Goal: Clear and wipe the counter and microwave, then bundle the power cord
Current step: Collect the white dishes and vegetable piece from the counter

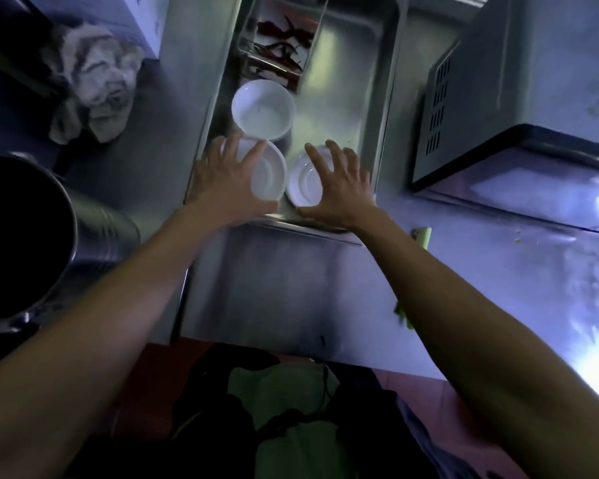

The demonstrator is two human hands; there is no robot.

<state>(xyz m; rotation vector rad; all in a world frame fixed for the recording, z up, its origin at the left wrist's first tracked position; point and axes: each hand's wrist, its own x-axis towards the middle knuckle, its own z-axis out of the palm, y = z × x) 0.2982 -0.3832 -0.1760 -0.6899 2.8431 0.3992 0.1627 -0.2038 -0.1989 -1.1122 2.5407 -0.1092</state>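
While our left hand point(227, 183) and right hand point(339, 188) hover with fingers spread wide, holding nothing, over two white saucers point(272, 174) in the steel tray point(357, 108) at twelve o'clock on the tabletop point(291, 288), we judge them light, slippery, breakable, best gripped by their rims.

head view | 1 camera | looks steeply down, close over sink point(377, 98) and counter point(291, 288)
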